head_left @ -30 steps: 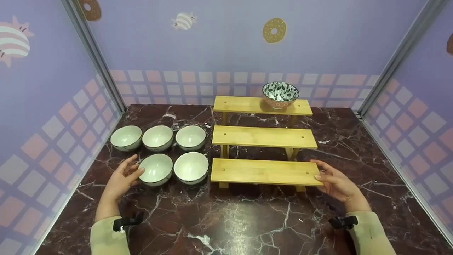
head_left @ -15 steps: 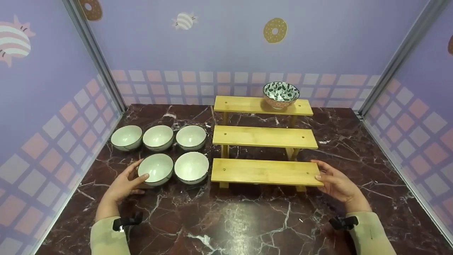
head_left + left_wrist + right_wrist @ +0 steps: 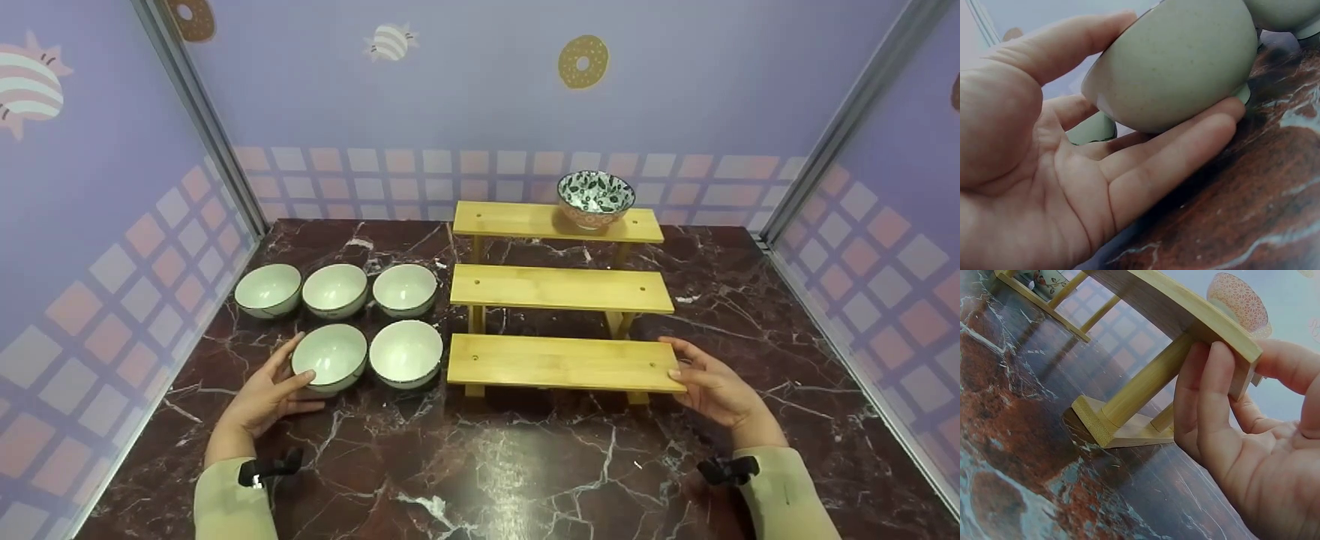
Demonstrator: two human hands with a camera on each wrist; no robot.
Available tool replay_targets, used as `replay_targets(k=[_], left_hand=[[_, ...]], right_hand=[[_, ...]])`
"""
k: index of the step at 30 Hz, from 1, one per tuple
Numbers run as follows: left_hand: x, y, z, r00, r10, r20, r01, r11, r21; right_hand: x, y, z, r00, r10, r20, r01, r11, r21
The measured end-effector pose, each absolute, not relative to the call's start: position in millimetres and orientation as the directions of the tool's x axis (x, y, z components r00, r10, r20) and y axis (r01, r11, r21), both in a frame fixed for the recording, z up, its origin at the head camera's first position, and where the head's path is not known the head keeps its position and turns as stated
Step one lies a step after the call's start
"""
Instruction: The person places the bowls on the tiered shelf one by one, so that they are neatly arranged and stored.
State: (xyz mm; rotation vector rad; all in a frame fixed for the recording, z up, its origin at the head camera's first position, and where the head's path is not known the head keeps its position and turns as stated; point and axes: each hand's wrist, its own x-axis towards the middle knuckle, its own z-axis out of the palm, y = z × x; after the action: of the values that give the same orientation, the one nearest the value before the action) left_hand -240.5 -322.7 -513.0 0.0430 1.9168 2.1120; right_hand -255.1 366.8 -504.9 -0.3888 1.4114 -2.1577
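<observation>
My left hand (image 3: 266, 397) grips the pale green bowl (image 3: 330, 354) at the front left. In the left wrist view the thumb lies at the rim of this bowl (image 3: 1179, 62) and fingers (image 3: 1174, 163) reach beneath its side, close to the foot. At the right end of the lowest board (image 3: 562, 363) of a three-step bamboo shelf, my right hand (image 3: 712, 386) pinches the wood. The right wrist view has fingers (image 3: 1216, 388) under the board's end and the thumb on top. A patterned bowl (image 3: 595, 199) stands on the top step.
Beside the held bowl is another pale bowl (image 3: 406, 354). Behind them stand three more in a row: a left bowl (image 3: 268, 290), a middle bowl (image 3: 335, 290) and a right bowl (image 3: 405, 290). The dark marble tabletop (image 3: 495, 465) meets purple walls (image 3: 480, 90) at the back and sides.
My left hand has closed in around the front left bowl, its thumb now at the rim and lower fingers stretched under it. The right hand has kept its place on the shelf.
</observation>
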Motion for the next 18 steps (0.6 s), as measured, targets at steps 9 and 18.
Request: replay_targets(k=[9, 18], left_hand=[[-240.7, -321.9, -517.1, -0.966, 0.214, -0.148, -0.171, -0.092, 0.981], [-240.2, -321.3, -518.2, -0.973, 0.185, -0.14, -0.163, -0.113, 0.98]], right_hand=[[-255.1, 365.9, -504.9, -0.812, -0.582, -0.031, 0.276, -0.337, -0.9], [-255.6, 366.6, -505.5, -0.808, -0.589, -0.019, 0.275, -0.349, -0.896]])
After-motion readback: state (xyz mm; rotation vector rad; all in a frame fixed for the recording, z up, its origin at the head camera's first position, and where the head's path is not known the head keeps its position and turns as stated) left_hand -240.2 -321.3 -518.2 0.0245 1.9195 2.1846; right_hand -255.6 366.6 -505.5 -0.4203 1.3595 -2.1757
